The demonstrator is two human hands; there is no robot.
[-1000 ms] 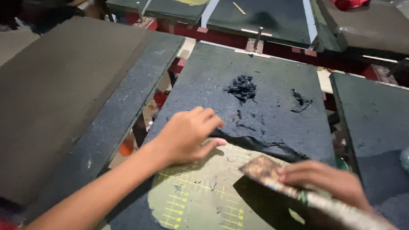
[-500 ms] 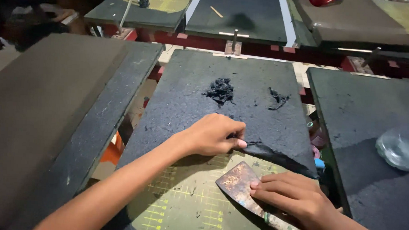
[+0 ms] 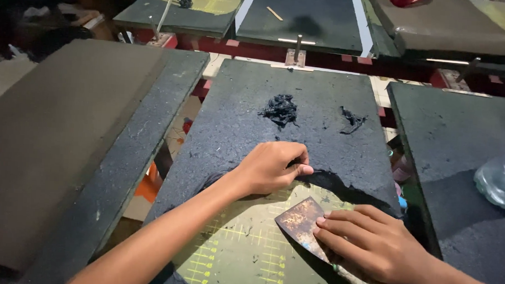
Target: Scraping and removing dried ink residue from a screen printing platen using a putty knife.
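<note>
Black coating layer (image 3: 340, 187) pinched by left hand (image 3: 271, 168), lifted taut off surface (image 3: 243, 248); right hand (image 3: 372, 244) grips rusty scraper (image 3: 300, 219), blade flat beneath peeled edge.

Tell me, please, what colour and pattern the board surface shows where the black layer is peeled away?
Yellowish-green with a yellow grid, in the head view: exposed surface.
</note>
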